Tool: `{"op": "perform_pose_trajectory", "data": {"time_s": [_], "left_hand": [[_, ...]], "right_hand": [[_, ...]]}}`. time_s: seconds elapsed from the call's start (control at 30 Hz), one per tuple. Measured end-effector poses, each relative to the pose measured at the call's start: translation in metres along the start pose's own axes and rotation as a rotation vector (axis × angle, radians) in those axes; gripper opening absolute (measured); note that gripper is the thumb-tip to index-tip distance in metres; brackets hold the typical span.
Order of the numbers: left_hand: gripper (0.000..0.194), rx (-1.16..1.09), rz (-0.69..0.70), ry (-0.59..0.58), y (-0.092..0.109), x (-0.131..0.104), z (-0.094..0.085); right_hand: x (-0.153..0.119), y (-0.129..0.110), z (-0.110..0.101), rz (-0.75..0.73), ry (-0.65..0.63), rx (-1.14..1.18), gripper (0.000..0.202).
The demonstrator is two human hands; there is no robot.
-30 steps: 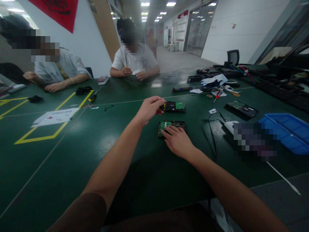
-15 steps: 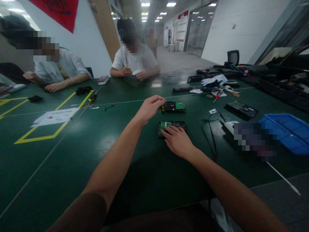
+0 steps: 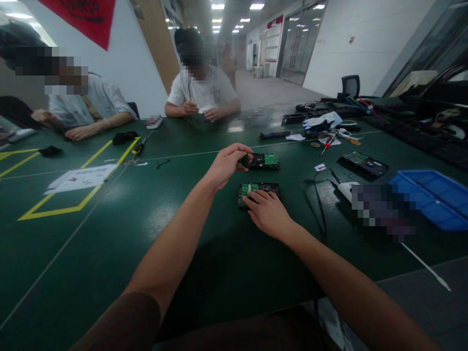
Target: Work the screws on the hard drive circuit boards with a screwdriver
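Observation:
My left hand (image 3: 231, 165) is pinched around what looks like a small black-and-yellow screwdriver (image 3: 245, 160), held above the table; its shaft cannot be made out. Just behind those fingers lies a hard drive (image 3: 269, 160), its green circuit board facing up. Closer to me is a second hard drive (image 3: 249, 187), also with the green board on top. My right hand (image 3: 271, 212) rests over its right part, palm down with the fingers spread, hiding some of it.
To the right are a third hard drive (image 3: 361, 164), a blue tray (image 3: 438, 195), a white device with a black cable (image 3: 345, 189) and a red screwdriver (image 3: 328, 142). A white glove (image 3: 325, 120) lies farther back. Paper (image 3: 82, 177) lies left; two people sit across the table.
The screwdriver has tilted in my left fingers, and less of its yellow shows. My right hand stays on the near hard drive. The whole view has shifted slightly.

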State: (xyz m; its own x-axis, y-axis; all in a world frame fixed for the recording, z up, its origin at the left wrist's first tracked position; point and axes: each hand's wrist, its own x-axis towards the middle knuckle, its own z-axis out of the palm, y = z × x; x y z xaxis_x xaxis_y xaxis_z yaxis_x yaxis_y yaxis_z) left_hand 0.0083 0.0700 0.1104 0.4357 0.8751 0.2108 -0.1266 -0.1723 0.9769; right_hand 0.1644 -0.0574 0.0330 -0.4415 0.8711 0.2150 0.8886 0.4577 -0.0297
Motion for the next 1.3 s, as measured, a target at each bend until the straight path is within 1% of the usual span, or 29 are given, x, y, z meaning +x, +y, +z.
{"op": "perform_pose_trajectory", "data": {"time_s": [0.07,0.17,0.33,0.5,0.6,0.77,0.97,1.07,1.2,1.3], "left_hand": [[0.015,-0.042,-0.005,-0.008,-0.0013,0.0008,0.0007],[0.015,-0.045,0.010,-0.028,-0.0027,0.0006,0.0007],[0.016,0.059,0.069,-0.073,-0.0053,-0.0005,-0.0006],[0.020,0.190,0.088,-0.020,-0.0046,-0.0011,-0.0018],[0.022,0.215,0.080,-0.003,-0.0031,-0.0016,-0.0028],[0.017,0.180,0.064,0.008,-0.0031,-0.0010,-0.0035],[0.010,0.032,0.004,0.027,-0.0013,-0.0014,0.0008],[0.006,-0.014,-0.021,0.017,0.0000,-0.0021,0.0028],[0.006,-0.024,-0.029,-0.019,-0.0008,-0.0018,0.0011],[0.010,0.018,0.002,-0.023,-0.0023,-0.0015,-0.0018]], "right_hand": [[-0.0002,-0.0004,-0.0002,0.005,-0.003,0.002,0.043],[-0.0006,-0.0014,-0.0001,0.017,-0.005,-0.002,0.043],[-0.0008,-0.0023,-0.0001,0.012,0.002,-0.016,0.043],[-0.0001,-0.0019,-0.0010,0.011,0.000,-0.015,0.042],[-0.0001,-0.0018,-0.0010,0.013,0.001,-0.015,0.042],[-0.0005,-0.0014,0.0008,0.008,0.008,-0.022,0.042],[-0.0004,-0.0005,0.0015,0.004,0.009,-0.025,0.041],[-0.0006,-0.0008,0.0001,0.008,-0.001,-0.020,0.042],[-0.0009,-0.0018,-0.0009,0.014,-0.001,-0.021,0.042],[-0.0010,-0.0022,-0.0006,0.012,0.006,-0.019,0.042]]}}
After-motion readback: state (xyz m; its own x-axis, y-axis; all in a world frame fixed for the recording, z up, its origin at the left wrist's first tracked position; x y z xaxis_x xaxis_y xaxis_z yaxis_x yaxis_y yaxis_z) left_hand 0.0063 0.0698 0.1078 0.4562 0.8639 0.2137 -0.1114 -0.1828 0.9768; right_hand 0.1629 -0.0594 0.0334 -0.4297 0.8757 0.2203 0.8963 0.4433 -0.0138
